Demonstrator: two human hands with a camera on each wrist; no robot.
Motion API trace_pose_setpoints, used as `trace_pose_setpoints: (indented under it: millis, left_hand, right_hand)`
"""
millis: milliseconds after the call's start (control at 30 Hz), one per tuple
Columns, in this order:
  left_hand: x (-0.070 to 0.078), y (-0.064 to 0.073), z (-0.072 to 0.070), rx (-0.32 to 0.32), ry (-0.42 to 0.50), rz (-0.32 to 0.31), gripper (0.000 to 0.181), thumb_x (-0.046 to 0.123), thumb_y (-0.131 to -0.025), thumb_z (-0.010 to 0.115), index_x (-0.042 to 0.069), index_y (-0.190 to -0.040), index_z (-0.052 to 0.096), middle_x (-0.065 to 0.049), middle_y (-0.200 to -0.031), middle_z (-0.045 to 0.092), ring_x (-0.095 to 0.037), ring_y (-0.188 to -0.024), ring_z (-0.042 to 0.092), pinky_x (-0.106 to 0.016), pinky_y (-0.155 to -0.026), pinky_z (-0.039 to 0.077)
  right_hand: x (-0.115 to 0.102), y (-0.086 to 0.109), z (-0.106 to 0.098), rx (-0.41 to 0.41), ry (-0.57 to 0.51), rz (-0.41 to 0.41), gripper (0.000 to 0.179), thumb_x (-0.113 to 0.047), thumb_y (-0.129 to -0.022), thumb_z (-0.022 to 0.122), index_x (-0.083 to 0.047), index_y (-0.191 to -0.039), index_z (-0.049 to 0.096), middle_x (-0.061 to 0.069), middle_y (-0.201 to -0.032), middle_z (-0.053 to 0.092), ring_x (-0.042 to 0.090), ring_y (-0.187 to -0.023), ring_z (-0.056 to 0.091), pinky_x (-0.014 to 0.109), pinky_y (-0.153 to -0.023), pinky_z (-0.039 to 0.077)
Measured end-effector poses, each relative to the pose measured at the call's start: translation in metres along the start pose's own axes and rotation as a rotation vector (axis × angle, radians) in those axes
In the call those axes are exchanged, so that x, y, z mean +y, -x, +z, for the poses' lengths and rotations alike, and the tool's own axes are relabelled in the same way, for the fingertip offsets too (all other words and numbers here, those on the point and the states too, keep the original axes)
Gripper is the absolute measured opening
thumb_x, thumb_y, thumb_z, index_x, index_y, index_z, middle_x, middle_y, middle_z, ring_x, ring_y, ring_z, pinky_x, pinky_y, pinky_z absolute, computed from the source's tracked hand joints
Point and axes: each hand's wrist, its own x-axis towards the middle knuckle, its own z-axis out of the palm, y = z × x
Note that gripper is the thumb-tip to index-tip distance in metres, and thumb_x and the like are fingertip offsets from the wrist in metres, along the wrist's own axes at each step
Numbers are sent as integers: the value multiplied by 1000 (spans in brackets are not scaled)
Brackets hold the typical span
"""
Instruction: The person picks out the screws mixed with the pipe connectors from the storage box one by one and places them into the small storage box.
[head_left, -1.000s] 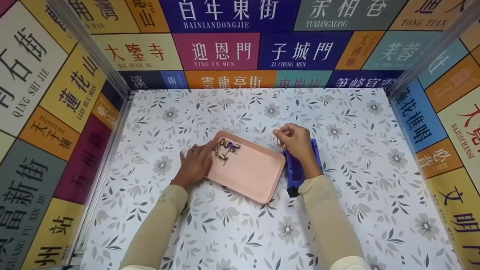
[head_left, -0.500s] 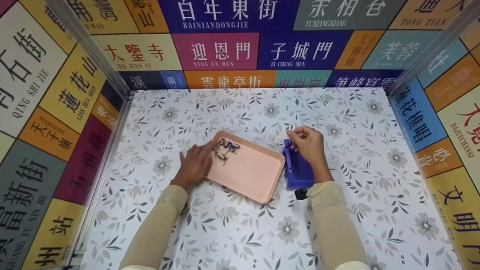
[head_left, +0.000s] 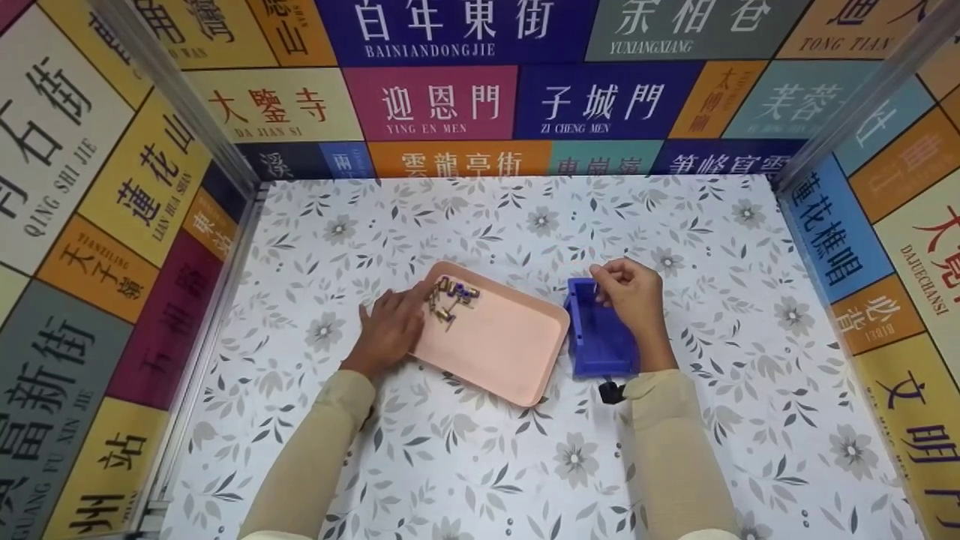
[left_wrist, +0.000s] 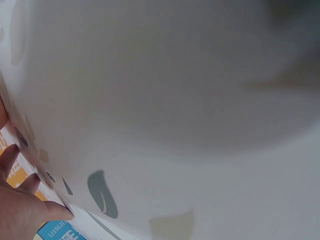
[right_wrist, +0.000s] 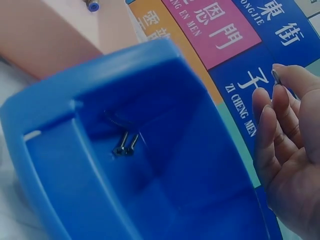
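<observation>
My right hand is over the far end of a blue plastic bin. Between thumb and forefinger it pinches a small metal screw, mostly covered by the fingertips. Inside the bin, two dark screws lie side by side in the right wrist view. My left hand rests along the left edge of a pink tray, its fingers extended. The left wrist view catches only part of the left hand at the lower left. Several brass-coloured fittings, some with blue parts, lie heaped in the tray's far left corner.
A small black piece sits at the near end of the bin. Tray and bin stand close together on a table with a floral cover. Printed panels wall in the back and both sides.
My right hand has moved right and slightly nearer, from the tray's far right corner to over the bin, exposing more of the bin. The left hand and the tray have stayed put.
</observation>
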Motion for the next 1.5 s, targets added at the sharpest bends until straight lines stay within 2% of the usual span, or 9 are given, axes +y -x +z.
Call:
trace_pose_setpoints:
  millis: [167,533,700,933,1167,1367,1500]
  left_hand:
    - [1,0,1,-4,-4,-2,55,46,-111,28,39,-164,18,-6,-158,44,-43,-152,29,-84,-112,7]
    - [-1,0,2,6,3,-9,55,47,-111,27,43,-164,14,-5,-159,43,-42,-152,28,-83,-113,5]
    - [-1,0,2,-5,17,-22,55,47,-111,27,44,-163,14,-4,-159,43,-40,-153,26,-82,-114,3]
    - [1,0,0,-12,17,-29,55,47,-111,27,44,-163,14,-4,-159,43,-40,-153,26,-81,-115,3]
    - [1,2,-2,3,1,4,54,43,-111,30,39,-164,18,-4,-158,43,-42,-152,28,-83,-112,8]
    - [1,2,-1,16,6,11,54,43,-111,31,39,-164,20,-4,-157,45,-42,-152,29,-83,-112,8]
    - [1,2,-1,12,5,6,54,44,-111,30,39,-164,19,-4,-157,45,-40,-152,29,-83,-113,6]
  right_hand:
    - [3,1,-1,6,-10,-38,27,-19,-93,77,6,-86,70,5,-63,66,15,-51,63,26,-50,55]
    - [4,2,-1,14,-31,-29,22,-16,-92,77,4,-84,70,-2,-62,65,14,-50,63,24,-50,54]
    - [5,1,-1,15,-38,-44,24,-15,-92,77,7,-85,70,1,-62,65,14,-49,62,24,-49,53]
    - [31,-9,-1,37,-36,-66,28,-21,-91,79,4,-84,71,2,-60,64,13,-47,60,24,-46,51]
    - [6,2,0,9,-11,-84,22,-13,-93,76,8,-86,71,8,-62,66,19,-49,63,26,-48,53]
    - [2,3,4,5,-18,-99,21,-12,-92,76,8,-86,71,6,-62,65,21,-50,63,25,-49,53]
    - [2,3,10,-14,-5,-108,21,-13,-92,76,7,-86,71,15,-66,67,23,-51,64,25,-50,54]
